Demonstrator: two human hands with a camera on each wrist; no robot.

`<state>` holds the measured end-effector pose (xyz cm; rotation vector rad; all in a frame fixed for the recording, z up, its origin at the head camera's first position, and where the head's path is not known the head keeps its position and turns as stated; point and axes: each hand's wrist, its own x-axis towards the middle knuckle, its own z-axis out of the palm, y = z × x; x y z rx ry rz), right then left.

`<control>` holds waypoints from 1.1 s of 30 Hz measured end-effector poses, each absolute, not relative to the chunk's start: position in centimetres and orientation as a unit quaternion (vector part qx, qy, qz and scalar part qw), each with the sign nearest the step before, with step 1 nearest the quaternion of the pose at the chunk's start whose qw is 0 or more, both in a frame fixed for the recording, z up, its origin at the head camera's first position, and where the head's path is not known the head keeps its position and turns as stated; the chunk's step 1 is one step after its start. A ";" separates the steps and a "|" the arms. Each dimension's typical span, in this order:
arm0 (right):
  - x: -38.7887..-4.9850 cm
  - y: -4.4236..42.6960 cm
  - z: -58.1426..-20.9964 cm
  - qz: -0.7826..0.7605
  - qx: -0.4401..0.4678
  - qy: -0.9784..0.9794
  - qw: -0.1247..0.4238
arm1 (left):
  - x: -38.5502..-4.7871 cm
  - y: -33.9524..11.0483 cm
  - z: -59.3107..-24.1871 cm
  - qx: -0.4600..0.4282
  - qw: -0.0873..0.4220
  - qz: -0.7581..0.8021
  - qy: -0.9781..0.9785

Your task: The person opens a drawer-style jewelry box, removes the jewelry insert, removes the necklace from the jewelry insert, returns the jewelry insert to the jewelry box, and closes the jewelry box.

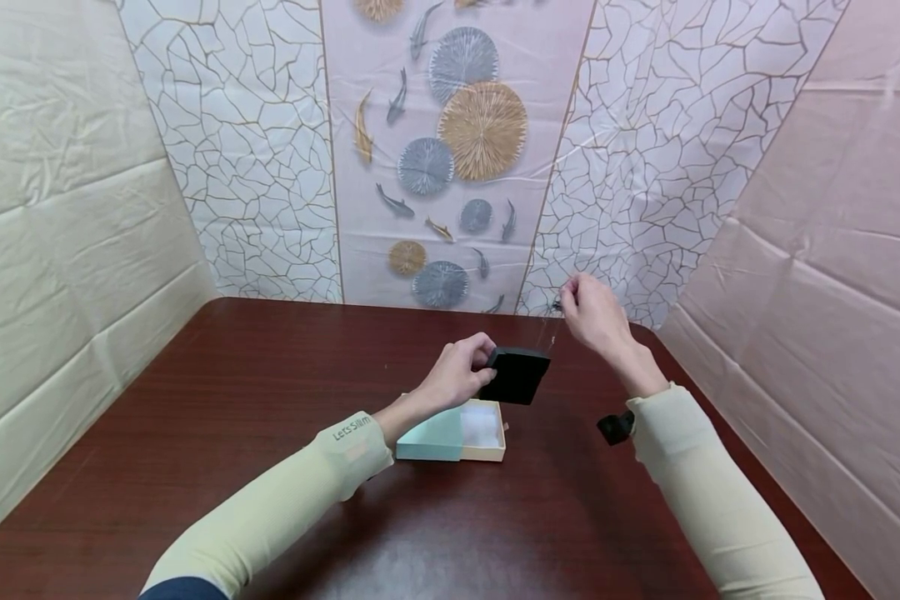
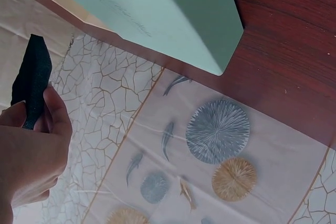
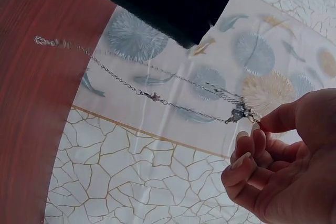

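A dark red table (image 1: 195, 400) stands before a patterned backdrop (image 1: 232, 150). The right hand (image 1: 598, 312), the higher one, pinches one part of the chain (image 3: 152, 96) at its fingertips; the rest dangles, apparently clear of the pad (image 1: 517, 377). Lower and left of that pinch, the left hand (image 1: 453, 371) grips the pad's edge between thumb and fingers. Beneath this grip, the box (image 1: 429, 437) lies partly drawn open. Judged stage: chain and pad out and separated; box not yet closed.

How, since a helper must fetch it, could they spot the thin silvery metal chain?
Above the reddish-brown wood-grained table, find the person's right hand. The chain trails from it; unlike the flat black square pad in the left hand, it is slender and linked.
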<state>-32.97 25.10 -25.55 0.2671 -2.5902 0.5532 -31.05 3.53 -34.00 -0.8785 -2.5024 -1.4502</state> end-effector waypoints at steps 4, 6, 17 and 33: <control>-33.1 25.4 -25.5 0.195 0.098 -0.947 0.237 | -30.9 3.5 -33.8 -0.291 0.057 -0.480 -0.826; -33.1 25.6 -25.4 0.190 0.096 -0.948 0.236 | -30.8 3.5 -33.7 -0.292 0.058 -0.479 -0.826; -33.5 26.8 -25.2 0.185 0.085 -0.951 0.233 | -30.8 3.0 -33.5 -0.285 0.047 -0.491 -0.822; -34.7 29.7 -26.5 0.169 0.051 -0.959 0.224 | -30.8 2.5 -33.3 -0.281 0.038 -0.502 -0.817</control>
